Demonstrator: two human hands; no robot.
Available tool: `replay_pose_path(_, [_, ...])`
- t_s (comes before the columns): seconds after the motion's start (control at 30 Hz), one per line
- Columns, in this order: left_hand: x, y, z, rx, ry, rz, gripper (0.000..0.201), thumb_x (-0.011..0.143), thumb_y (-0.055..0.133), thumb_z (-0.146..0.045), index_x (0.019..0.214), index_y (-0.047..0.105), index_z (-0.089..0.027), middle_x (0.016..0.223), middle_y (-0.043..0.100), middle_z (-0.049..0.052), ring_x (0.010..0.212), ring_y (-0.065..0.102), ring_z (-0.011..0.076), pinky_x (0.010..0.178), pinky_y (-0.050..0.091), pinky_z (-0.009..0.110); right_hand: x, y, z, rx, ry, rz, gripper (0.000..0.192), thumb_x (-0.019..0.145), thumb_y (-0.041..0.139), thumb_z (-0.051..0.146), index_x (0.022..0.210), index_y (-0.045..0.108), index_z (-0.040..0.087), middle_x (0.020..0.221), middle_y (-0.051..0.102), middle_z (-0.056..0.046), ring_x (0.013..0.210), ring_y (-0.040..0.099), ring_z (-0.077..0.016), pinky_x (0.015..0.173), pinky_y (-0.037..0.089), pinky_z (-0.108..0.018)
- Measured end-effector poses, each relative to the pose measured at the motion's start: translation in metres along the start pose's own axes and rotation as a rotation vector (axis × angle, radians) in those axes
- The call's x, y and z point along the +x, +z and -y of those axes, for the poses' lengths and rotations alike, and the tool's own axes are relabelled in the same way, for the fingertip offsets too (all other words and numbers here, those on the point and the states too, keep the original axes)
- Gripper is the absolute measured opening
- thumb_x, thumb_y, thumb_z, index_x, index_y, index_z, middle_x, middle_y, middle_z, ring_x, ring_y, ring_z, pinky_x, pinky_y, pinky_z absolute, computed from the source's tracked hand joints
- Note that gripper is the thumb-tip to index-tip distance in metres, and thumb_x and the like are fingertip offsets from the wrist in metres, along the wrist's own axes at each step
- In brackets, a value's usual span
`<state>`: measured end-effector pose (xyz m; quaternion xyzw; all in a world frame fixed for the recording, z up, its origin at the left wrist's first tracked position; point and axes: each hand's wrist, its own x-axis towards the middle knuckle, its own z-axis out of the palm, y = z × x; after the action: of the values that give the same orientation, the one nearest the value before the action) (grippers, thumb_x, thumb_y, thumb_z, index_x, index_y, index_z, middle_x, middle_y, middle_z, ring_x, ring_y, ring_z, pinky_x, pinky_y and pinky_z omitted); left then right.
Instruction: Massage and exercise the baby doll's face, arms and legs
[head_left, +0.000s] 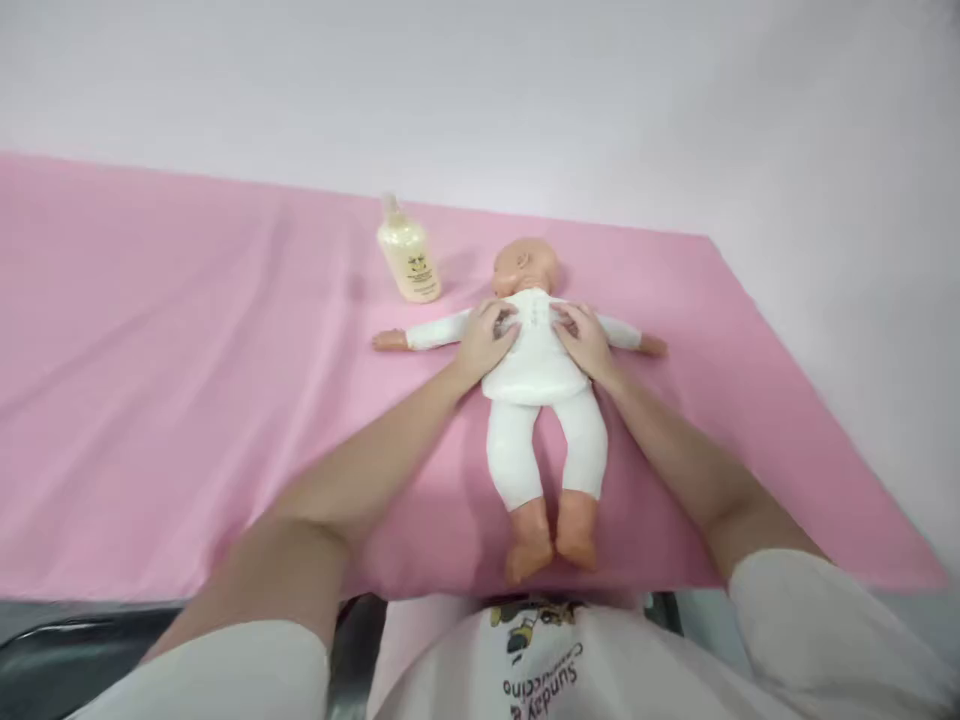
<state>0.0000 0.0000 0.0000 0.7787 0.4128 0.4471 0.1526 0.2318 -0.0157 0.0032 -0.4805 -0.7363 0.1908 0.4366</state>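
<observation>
White doll clothing lies under both sets of fingers: the left hand [489,340] and right hand [583,340] rest flat, fingers loosely spread, on the chest of the doll [536,400]. It lies face-up between them on the pink cloth [187,400] covering the desk. Beyond the left fingers stands a cream bottle [409,262].

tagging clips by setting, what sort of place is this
Probably a baby-care practice station, though a home is possible. A baby doll in white clothes lies face up on a pink sheet over a table, a lotion bottle stands beside its head, and the left hand and right hand rest on its chest.
</observation>
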Motion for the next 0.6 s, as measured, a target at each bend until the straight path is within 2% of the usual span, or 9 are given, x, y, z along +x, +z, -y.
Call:
replay_pose_path(0.17, [0.0003, -0.0036, 0.0001, 0.007, -0.035, 0.05, 0.015, 0.094, 0.06, -0.027, 0.106, 0.068, -0.021, 0.116, 0.074, 0.008, 0.111, 0.066, 0.0256, 0.104, 0.052, 0.043, 0.0016, 0.0015, -0.005, -0.009, 0.029, 0.013, 0.036, 0.095, 0.06, 0.027, 0.128, 0.073, 0.02, 0.121, 0.069, -0.012, 0.108, 0.066, -0.0246, 0.103, 0.057, -0.043])
replay_pose_path(0.37, [0.0013, -0.0036, -0.0015, -0.01, -0.064, 0.04, 0.016, 0.094, 0.058, -0.024, 0.104, 0.071, -0.021, 0.115, 0.075, 0.008, 0.11, 0.067, 0.0253, 0.105, 0.052, 0.043, 0.0028, 0.0019, -0.0072, 0.002, 0.046, 0.027, 0.034, 0.099, 0.059, 0.031, 0.128, 0.073, 0.021, 0.118, 0.068, -0.011, 0.106, 0.066, -0.0239, 0.1, 0.057, -0.042])
replay_pose_path(0.6, [0.0016, -0.0059, -0.0045, 0.001, -0.071, 0.048, 0.017, 0.094, 0.057, -0.022, 0.104, 0.071, -0.02, 0.115, 0.074, 0.008, 0.11, 0.067, 0.0252, 0.105, 0.052, 0.042, 0.0035, 0.0021, -0.0076, 0.012, 0.057, 0.04, 0.038, 0.097, 0.057, 0.026, 0.131, 0.072, 0.021, 0.119, 0.068, -0.01, 0.108, 0.065, -0.0239, 0.102, 0.056, -0.042])
